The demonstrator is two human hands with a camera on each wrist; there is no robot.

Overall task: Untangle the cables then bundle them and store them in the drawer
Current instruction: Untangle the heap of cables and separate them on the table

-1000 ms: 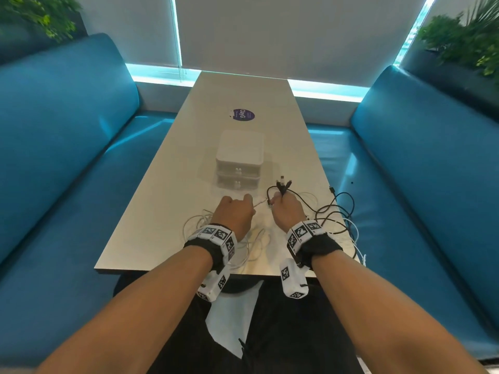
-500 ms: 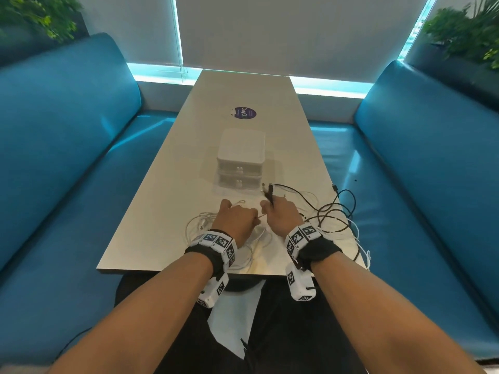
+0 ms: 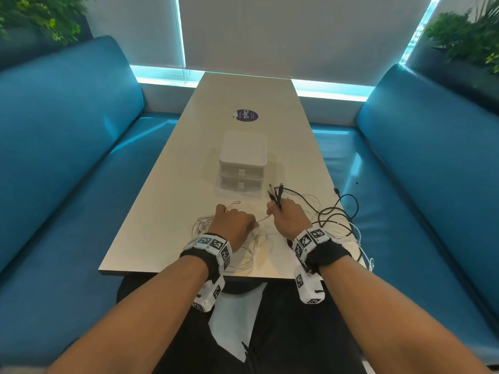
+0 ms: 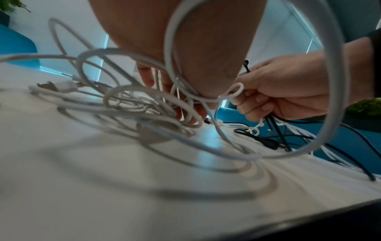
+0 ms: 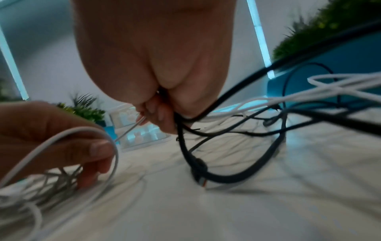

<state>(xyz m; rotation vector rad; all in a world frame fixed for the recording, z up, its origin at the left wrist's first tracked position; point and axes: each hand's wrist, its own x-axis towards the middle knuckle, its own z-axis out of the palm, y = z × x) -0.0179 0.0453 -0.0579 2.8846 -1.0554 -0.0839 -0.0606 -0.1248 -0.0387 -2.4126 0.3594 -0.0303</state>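
Observation:
White cables (image 3: pixel 251 247) lie in loose loops on the near table edge under my left hand (image 3: pixel 232 222), which grips strands of them (image 4: pixel 171 91). My right hand (image 3: pixel 287 215) grips a bunch of black cables (image 3: pixel 337 214); their plug ends (image 3: pixel 275 193) stick up from my fist. In the right wrist view the black cables (image 5: pixel 206 163) hang from my curled fingers (image 5: pixel 163 117). A thin white strand (image 3: pixel 263 218) runs between both hands. The small white two-drawer unit (image 3: pixel 242 163) stands shut just beyond my hands.
The long pale table (image 3: pixel 243 103) carries a round purple sticker (image 3: pixel 245 115) past the drawer unit. Blue benches (image 3: pixel 67 157) flank both sides. More black and white cable (image 3: pixel 356 238) spills over the table's right edge. Plants stand at the far corners.
Both hands have drawn back toward me and apart a little. The black plug ends shifted with my right hand, and the view tilted slightly.

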